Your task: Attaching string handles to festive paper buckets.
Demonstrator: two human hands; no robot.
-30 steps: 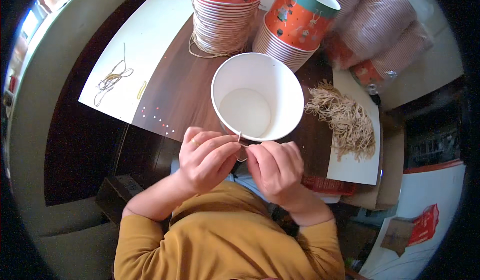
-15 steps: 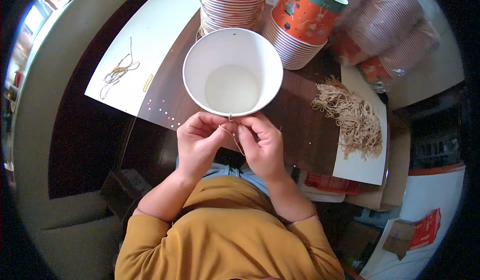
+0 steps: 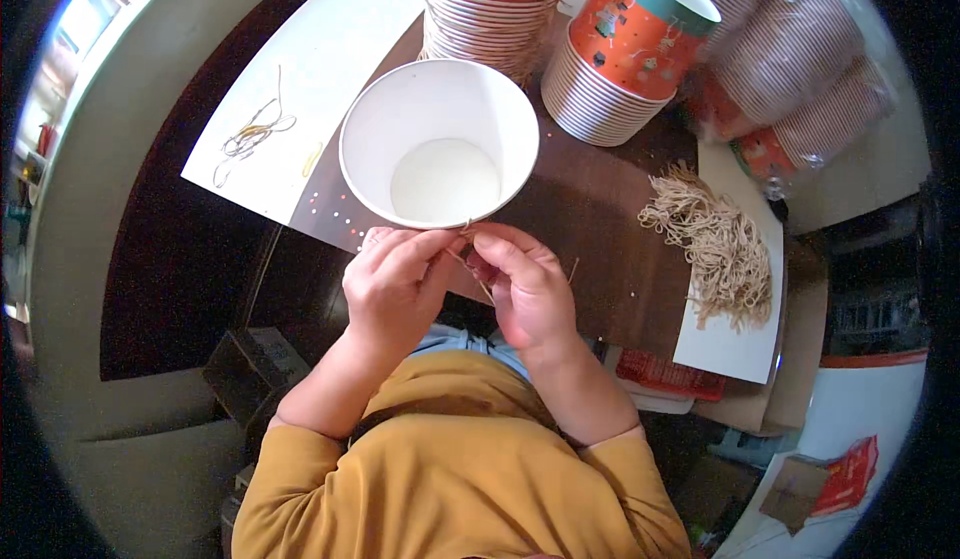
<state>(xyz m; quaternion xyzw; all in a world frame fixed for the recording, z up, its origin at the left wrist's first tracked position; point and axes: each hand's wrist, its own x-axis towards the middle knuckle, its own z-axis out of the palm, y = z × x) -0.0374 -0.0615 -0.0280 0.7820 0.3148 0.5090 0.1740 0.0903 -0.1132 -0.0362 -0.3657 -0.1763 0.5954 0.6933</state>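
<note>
Brown wood tabletop (image 3: 610, 244), how's it loaded?
— One top, two white sheets (image 3: 330, 44), left and right. Three wrapped stacks (image 3: 785, 44) visible back right, two bare bucket stacks (image 3: 608, 94) beside them. Parked back, I'd guess, to free the near side.
— White bucket (image 3: 440, 99)?
— One, mouth up, near edge. Rim sits right at the fingers, probably so both hands reach it. Tilt: can't tell.
— Twine pile (image 3: 715, 249)?
— One, across right sheet and wood, likely for easy right-side reach. Strands uncountable.
— Hands?
— Two. Left hand (image 3: 393, 279) and right hand (image 3: 530, 294) pinch one thin cord (image 3: 486, 290) at the near rim, almost touching; close grip probably for fine control. Exact thumb contact partly hidden.
</note>
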